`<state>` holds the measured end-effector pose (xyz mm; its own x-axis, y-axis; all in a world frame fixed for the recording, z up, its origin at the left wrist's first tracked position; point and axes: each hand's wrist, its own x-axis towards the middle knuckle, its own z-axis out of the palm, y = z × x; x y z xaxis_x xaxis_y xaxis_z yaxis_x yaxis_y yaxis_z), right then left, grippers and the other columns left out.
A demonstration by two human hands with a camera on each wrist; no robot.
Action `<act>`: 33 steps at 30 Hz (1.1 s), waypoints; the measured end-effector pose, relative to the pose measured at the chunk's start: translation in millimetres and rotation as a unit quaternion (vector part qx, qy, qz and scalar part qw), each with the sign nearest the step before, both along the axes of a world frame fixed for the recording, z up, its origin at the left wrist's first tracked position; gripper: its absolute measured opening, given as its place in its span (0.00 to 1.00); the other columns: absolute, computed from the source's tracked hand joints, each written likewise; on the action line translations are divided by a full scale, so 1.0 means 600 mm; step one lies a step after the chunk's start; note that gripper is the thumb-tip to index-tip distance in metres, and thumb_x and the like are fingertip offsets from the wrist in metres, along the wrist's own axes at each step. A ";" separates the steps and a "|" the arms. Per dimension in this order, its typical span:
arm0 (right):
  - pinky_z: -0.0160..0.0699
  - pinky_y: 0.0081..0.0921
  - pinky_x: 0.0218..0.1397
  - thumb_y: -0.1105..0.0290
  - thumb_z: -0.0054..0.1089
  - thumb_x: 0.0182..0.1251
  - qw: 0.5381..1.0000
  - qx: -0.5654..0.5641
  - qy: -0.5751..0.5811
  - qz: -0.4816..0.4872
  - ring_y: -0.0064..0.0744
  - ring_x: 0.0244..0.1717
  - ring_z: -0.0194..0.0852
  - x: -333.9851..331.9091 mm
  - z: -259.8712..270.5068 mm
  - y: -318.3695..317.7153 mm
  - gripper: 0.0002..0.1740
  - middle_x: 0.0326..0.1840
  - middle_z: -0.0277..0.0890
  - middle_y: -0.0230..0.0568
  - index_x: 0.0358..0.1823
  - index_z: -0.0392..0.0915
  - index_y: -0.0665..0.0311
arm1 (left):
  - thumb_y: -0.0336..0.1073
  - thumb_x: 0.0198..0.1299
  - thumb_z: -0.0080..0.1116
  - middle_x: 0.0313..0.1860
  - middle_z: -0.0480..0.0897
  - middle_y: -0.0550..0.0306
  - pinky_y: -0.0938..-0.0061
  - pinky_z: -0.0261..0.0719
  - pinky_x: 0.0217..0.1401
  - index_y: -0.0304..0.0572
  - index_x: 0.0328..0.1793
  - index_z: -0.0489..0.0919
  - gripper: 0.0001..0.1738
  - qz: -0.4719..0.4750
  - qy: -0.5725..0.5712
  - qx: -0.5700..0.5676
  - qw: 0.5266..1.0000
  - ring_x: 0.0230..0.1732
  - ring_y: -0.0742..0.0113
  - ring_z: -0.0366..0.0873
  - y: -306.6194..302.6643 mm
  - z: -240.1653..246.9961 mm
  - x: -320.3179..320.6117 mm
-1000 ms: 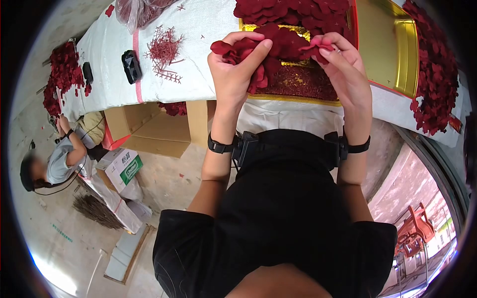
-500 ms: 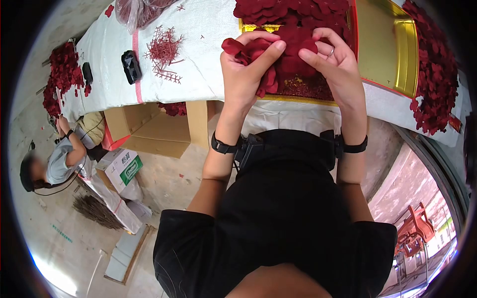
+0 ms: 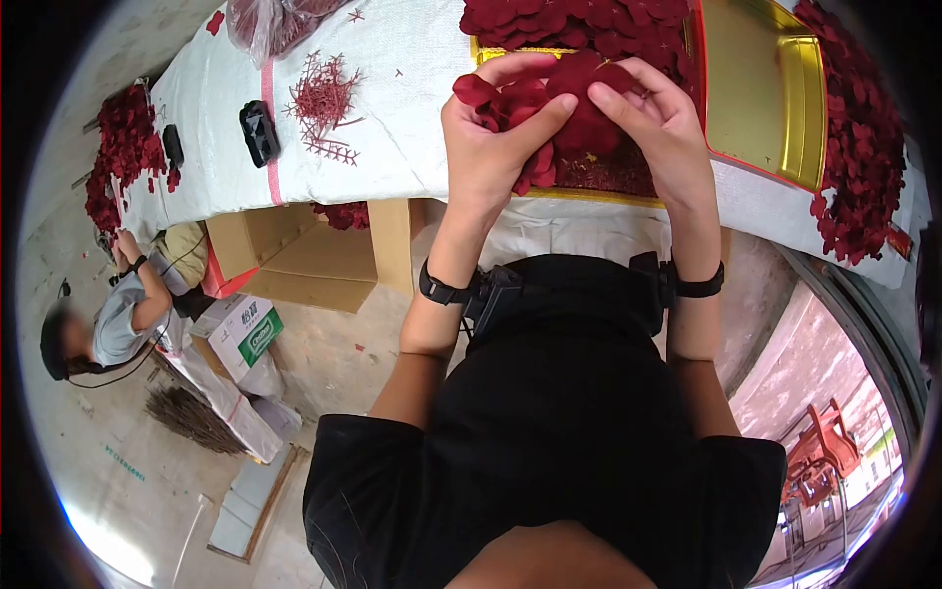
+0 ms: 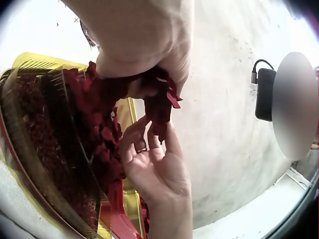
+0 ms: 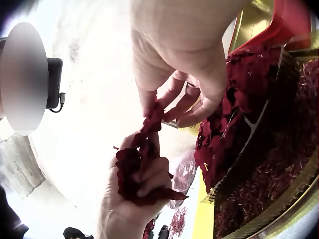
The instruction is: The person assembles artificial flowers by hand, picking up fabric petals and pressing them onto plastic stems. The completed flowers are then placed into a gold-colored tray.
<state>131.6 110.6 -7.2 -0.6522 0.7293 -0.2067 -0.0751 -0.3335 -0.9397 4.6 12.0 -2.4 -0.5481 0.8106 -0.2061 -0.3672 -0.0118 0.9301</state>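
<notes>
In the head view, my left hand (image 3: 486,147) grips a loose bunch of dark red fabric petals (image 3: 520,98), its thumb laid over them. My right hand (image 3: 672,137), wearing a ring, pinches the edge of a petal piece (image 3: 587,98) beside the left thumb. Both hands are above a gold-rimmed tray (image 3: 599,199) containing petals and fine red shreds. The right wrist view shows the right thumb and fingers on the tip of a petal (image 5: 153,118), with the bunch (image 5: 130,172) in the left palm. Petals (image 4: 159,109) hang between the hands in the left wrist view.
Layered petals (image 3: 579,22) lie behind the hands. A gold tray (image 3: 751,98) and another petal heap (image 3: 863,137) are at the right. Thin red stems (image 3: 324,93) and a black object (image 3: 259,133) lie left. Below is a cardboard box (image 3: 319,260); another person (image 3: 128,314) works far left.
My left hand has moved right with its petals, bringing both hands closer together. My right hand's fingers spread apart, then closed on a petal edge beside the left thumb.
</notes>
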 end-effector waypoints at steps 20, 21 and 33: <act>0.67 0.17 0.23 0.71 0.69 0.53 0.934 0.240 -0.203 0.166 0.16 0.19 0.69 0.036 -0.035 -0.020 0.13 0.27 0.80 0.35 0.40 0.80 0.63 | 0.26 0.51 0.69 0.22 0.76 0.68 0.87 0.66 0.25 0.34 0.35 0.76 0.11 0.028 0.029 -0.039 0.998 0.21 0.86 0.69 -0.015 -0.014 -0.025; 0.73 0.26 0.28 0.68 0.65 0.53 0.894 0.303 -0.246 0.220 0.28 0.22 0.74 0.036 -0.038 -0.027 0.12 0.30 0.80 0.38 0.39 0.80 0.59 | 0.28 0.50 0.70 0.20 0.76 0.69 0.87 0.65 0.24 0.35 0.34 0.76 0.11 0.048 0.062 -0.048 0.996 0.20 0.86 0.68 -0.013 -0.007 -0.023; 0.71 0.29 0.31 0.72 0.60 0.56 0.871 0.358 -0.231 0.245 0.36 0.27 0.73 0.032 -0.055 -0.049 0.07 0.29 0.73 0.42 0.35 0.76 0.66 | 0.29 0.50 0.70 0.17 0.74 0.71 0.86 0.62 0.21 0.39 0.26 0.73 0.13 0.037 0.081 -0.074 0.993 0.17 0.86 0.65 -0.017 0.001 -0.023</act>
<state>150.9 81.0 -40.0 -0.8895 0.4361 -0.1364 0.3523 0.4645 -0.8125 -8.9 1.8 -1.7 -0.6405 0.7343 -0.2246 -0.2155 0.1089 0.9704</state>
